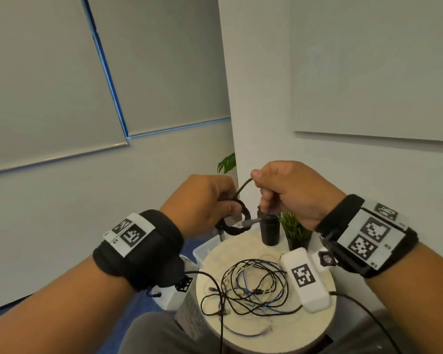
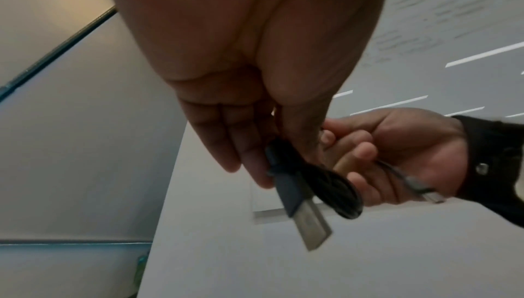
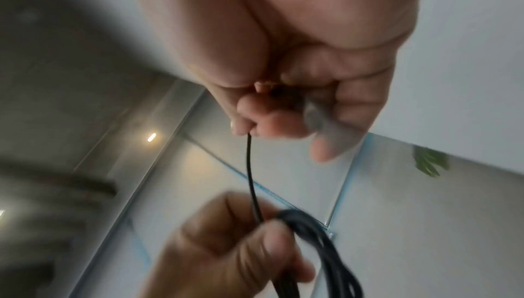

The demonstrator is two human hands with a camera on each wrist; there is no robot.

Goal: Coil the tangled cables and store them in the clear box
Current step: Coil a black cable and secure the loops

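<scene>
My left hand [image 1: 202, 203] grips a black cable coil [image 1: 234, 221], thumb and fingers curled round its loops; a USB plug [image 2: 304, 211] sticks out of the bundle below my fingers. My right hand [image 1: 292, 192] pinches the coil's free strand [image 1: 243, 186] between thumb and forefinger, the remaining fingers curled over the tail, whose silver connector [image 1: 251, 221] pokes out beneath the fist. The strand runs short and curved between the two hands.

Both hands are held up above the round table [image 1: 325, 318]. Tangled cables [image 1: 251, 287], black, white and blue, lie in a heap mid-table. Clear box [image 1: 205, 247] just off the table's far-left edge, partly hidden by my left wrist. White tagged device [image 1: 304, 277] on the table's right side, touching the tangle. Dark cylinder [image 1: 270, 233] and small potted plant [image 1: 296, 232] at the table's far edge.
</scene>
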